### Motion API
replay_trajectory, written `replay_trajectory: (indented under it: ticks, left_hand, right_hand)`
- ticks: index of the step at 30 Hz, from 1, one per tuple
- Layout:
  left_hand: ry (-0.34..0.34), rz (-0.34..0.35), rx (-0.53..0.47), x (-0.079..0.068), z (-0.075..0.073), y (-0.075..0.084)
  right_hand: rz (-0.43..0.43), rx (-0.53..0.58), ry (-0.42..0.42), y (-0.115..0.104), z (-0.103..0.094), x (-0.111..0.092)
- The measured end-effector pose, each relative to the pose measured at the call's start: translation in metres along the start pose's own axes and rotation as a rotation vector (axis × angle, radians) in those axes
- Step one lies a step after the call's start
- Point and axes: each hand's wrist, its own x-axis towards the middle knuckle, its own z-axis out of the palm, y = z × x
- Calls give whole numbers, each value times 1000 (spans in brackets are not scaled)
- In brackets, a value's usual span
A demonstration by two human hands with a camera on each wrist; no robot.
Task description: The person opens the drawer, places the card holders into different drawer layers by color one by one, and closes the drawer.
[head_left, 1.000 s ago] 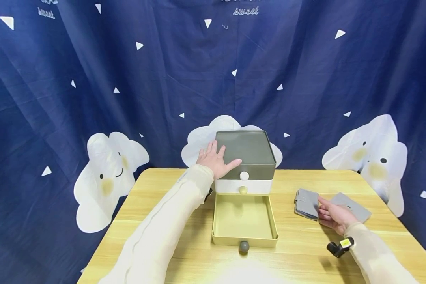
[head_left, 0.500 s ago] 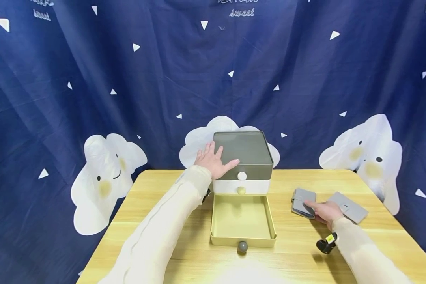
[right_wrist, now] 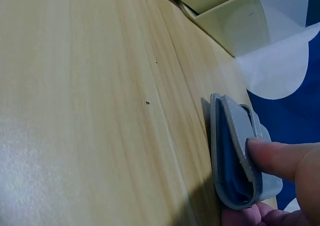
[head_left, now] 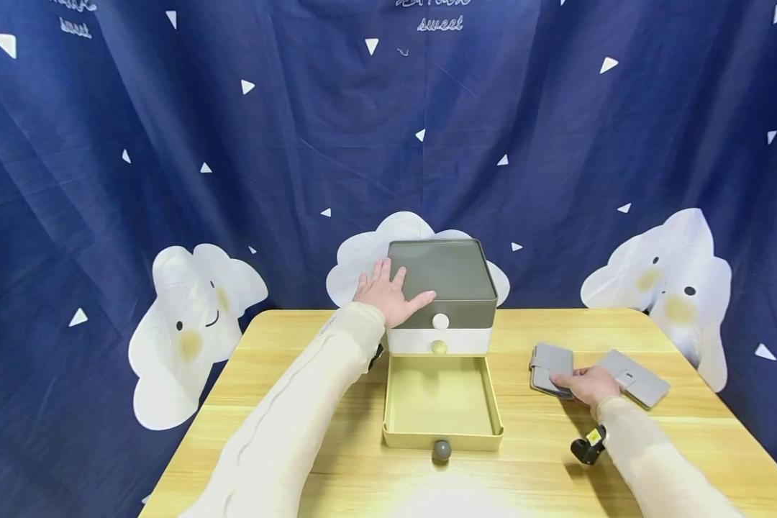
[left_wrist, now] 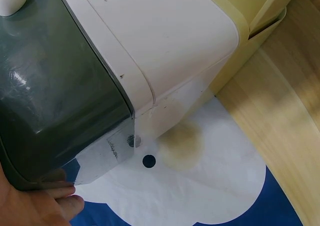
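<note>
My left hand (head_left: 383,298) rests with spread fingers on the left side of the dark green top of a small drawer box (head_left: 453,270). In the left wrist view, fingers show at the box's top edge. Below a green tier and a white tier, the yellow bottom drawer (head_left: 442,396) stands pulled out with nothing in it. To the right, my right hand (head_left: 592,386) pinches a grey wallet (head_left: 552,360) with a strap. The right wrist view shows the thumb on its cover and fingers underneath; the wallet (right_wrist: 234,161) gapes slightly along its edge.
A second grey wallet (head_left: 641,378) lies right of my right hand on the wooden table (head_left: 524,460). Round knobs, such as the grey knob (head_left: 442,450), stick out in front of the drawers. A blue curtain (head_left: 298,144) hangs behind the table.
My right hand has moved left from between the two wallets onto the left one and now pinches its near right corner. My left hand stays on the box. The view has shifted slightly.
</note>
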Motion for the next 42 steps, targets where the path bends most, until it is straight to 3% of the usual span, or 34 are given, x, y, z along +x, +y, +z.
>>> replay_trajectory:
  ticks: [5, 12, 26, 38, 42]
  left_hand:
    - [-5, -3, -1, -2, -2, 0]
    - [0, -3, 2, 1, 0, 0]
    - [14, -2, -3, 3, 2, 1]
    - [22, 1, 10, 5, 4, 0]
    - [13, -1, 13, 5, 4, -1]
  right_hand:
    - [-3, 29, -20, 0, 2, 1]
    - [-21, 170, -69, -1, 1, 2]
    - [42, 427, -191, 5, -7, 1]
    - [44, 762, -414, 4, -11, -2]
    - [23, 817, -472, -3, -13, -7]
